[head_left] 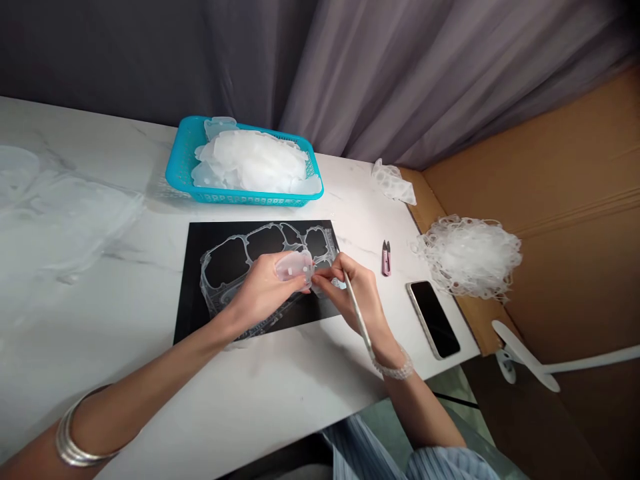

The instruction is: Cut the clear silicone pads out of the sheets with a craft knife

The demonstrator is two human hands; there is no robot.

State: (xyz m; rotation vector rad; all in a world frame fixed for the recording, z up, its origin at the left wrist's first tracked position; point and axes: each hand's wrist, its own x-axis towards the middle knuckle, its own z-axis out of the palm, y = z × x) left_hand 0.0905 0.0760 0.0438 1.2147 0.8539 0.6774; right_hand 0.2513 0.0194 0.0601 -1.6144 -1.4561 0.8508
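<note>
My left hand is closed on a small translucent plastic piece above a black mat. Close to its right side, my right hand pinches at the piece's edge with thumb and finger, and a thin pale stick-like tool lies across this hand, pointing back towards the wrist. Beneath both hands, a clear cut-out sheet with large openings rests on the mat. What exactly the right fingertips grip is too small to make out.
Behind the mat stands a blue basket heaped with translucent pieces. Clear sheets lie at left. To the right are pink snips, a phone, a crumpled sheet and tangled plastic scraps by a cardboard box.
</note>
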